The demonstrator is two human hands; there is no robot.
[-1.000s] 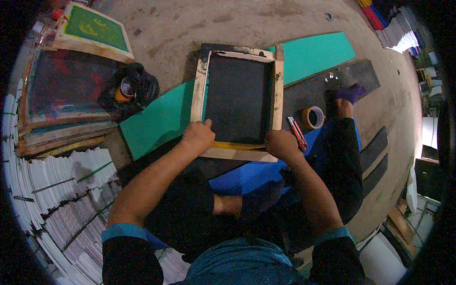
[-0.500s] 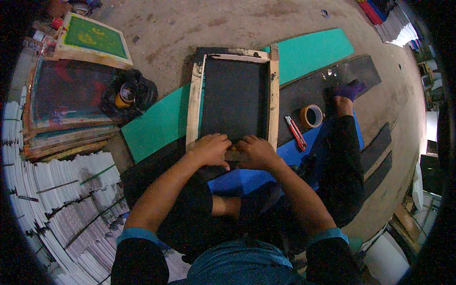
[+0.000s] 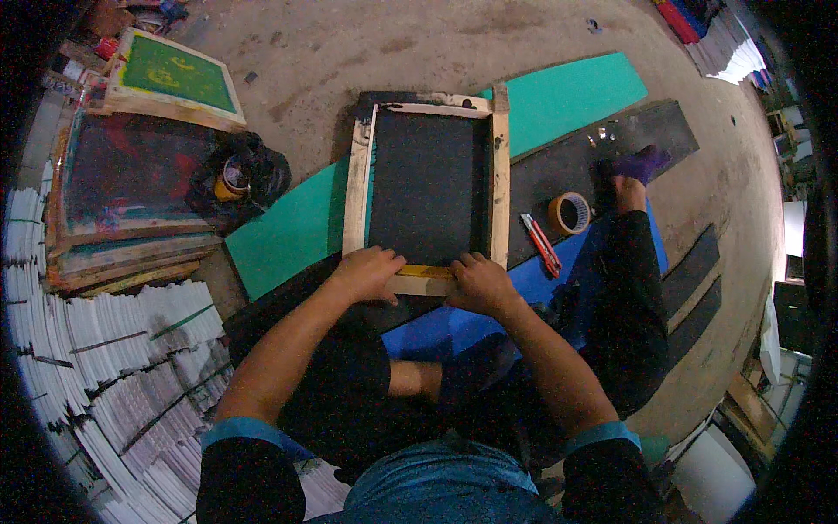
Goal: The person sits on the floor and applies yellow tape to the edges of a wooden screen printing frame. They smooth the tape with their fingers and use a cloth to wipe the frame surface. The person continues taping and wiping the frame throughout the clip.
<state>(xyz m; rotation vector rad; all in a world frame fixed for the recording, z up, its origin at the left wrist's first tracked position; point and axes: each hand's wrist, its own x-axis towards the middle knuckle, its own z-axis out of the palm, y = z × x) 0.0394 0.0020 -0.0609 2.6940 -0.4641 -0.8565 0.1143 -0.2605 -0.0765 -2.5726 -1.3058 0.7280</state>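
A wooden screen-printing frame (image 3: 499, 192) with a dark panel (image 3: 428, 183) lies before me, its wood stained black at the far corners. My left hand (image 3: 371, 275) holds the near rail close to the left corner, fingers bent over the inner edge and thumb on the near side. Near the right corner, my right hand (image 3: 482, 283) grips the same rail with curled fingers. Between the hands a yellow-brown tape strip (image 3: 423, 272) runs along the rail's inner edge; its ends are hidden by my fingers. Right of the frame are a tape roll (image 3: 557, 214) and a red utility knife (image 3: 541, 244).
Beneath the frame lie a green sheet (image 3: 576, 92), a black board (image 3: 646, 131) and a blue sheet (image 3: 524, 284). At left are stacked screens (image 3: 131, 166), a black bag (image 3: 262, 166) holding a container, and bundled paper stacks (image 3: 148, 323). My outstretched leg (image 3: 633, 288) is at right.
My hands have slid apart along the near rail, the left one leftward and the right one slightly rightward. More of the yellow-brown tape strip now shows between them.
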